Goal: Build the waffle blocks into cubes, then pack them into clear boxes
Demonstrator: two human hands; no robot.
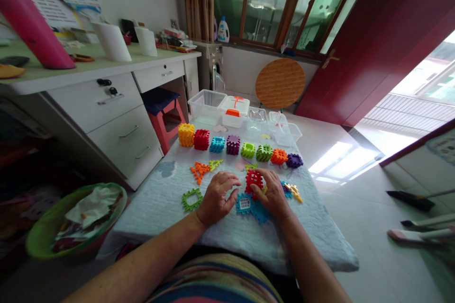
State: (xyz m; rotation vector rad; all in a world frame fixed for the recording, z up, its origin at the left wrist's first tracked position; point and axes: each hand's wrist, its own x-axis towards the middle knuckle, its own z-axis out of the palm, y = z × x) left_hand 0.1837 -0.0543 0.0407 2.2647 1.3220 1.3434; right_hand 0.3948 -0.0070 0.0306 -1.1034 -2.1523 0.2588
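Note:
My left hand (219,196) and my right hand (272,191) rest on a cloth-covered table (170,208), both with curled fingers touching a red interlocking plastic piece (253,179) that stands upright between them. Flat blue pieces (245,203) lie just under my hands. A green square frame (192,199) lies to the left, orange and yellow-green triangle pieces (201,170) beyond it. A row of several built cubes runs along the far side, from a yellow cube (186,134) to a purple one (294,160).
Clear plastic boxes (206,104) and a lidded container with an orange clasp (233,112) stand at the table's far end. White drawers (106,118) and a red stool (165,113) are on the left, a green bin (53,227) lower left. A red door (384,38) stands open on the right.

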